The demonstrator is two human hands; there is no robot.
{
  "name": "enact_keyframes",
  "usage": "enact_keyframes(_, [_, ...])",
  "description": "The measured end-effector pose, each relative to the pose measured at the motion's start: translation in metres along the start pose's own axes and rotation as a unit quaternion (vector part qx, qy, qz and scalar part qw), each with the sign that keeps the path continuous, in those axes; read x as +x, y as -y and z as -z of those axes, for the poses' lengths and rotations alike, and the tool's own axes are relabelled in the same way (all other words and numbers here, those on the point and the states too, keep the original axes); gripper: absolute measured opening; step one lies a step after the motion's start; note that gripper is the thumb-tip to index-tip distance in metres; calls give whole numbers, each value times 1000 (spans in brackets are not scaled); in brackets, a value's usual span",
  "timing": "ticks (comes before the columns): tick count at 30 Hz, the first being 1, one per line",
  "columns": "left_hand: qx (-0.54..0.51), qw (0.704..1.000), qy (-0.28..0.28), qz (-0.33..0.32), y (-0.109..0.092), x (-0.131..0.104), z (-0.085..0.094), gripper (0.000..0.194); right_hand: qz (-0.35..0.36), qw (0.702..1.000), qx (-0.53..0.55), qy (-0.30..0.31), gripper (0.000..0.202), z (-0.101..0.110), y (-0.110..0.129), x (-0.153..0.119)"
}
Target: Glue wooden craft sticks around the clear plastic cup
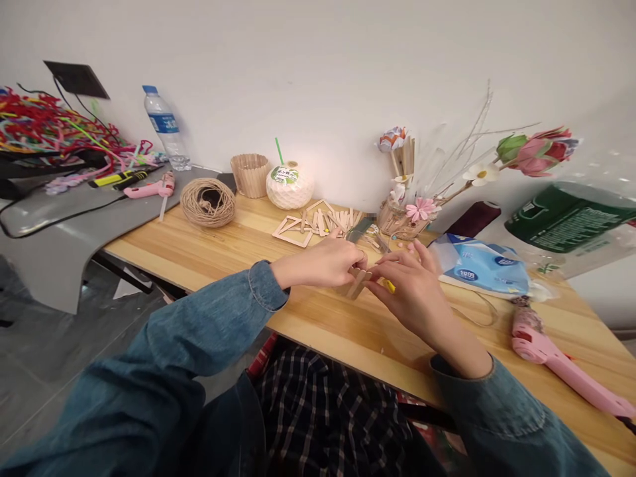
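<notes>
Both hands meet above the front half of the desk (318,321), over a few short, flat wooden sticks (356,285) set side by side. The left hand (334,262) is closed, its bent fingers gripping the far end of the sticks. The right hand (410,286) is half curled, its thumb and forefinger close together at the sticks' right edge; whether they grip it I cannot tell. A small yellow thing (389,286) shows by the right hand's fingers, mostly hidden.

Just beyond the hands, loose sticks (342,220) lie in a heap, with a square wooden frame (291,241) at its left. Behind these stand a white coconut (289,187) with a green straw and a round cup of wooden sticks (250,175); a ball of twine (207,202) sits to their left.

Right of the heap is a pot (405,224) bearing paper flowers. A blue packet (484,268) lies near the right hand, and a pink glue gun (561,364) rests farther right. At far left, a second pink glue gun (149,190) lies on a grey sheet (54,245), near an upright water bottle (163,129).
</notes>
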State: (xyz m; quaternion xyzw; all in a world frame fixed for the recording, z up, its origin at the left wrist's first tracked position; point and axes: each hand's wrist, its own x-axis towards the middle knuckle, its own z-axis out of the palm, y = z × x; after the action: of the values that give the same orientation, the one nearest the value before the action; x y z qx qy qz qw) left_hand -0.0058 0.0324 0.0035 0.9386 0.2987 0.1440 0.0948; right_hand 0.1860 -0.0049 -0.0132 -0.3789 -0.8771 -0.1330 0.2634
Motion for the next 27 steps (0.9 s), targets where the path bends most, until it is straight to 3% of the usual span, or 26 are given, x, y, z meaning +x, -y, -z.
enact_keyframes(6, [64,997,38,-31,-7,9,1,24,35,998,-25,46,17,-3,0,4])
enact_keyframes(13, [52,997,57,-16,-13,12,4,32,47,996,-47,61,22,-3,1,6])
enact_keyframes(27, [56,998,38,5,-9,11,-1,24,42,995,-52,67,17,-4,3,4])
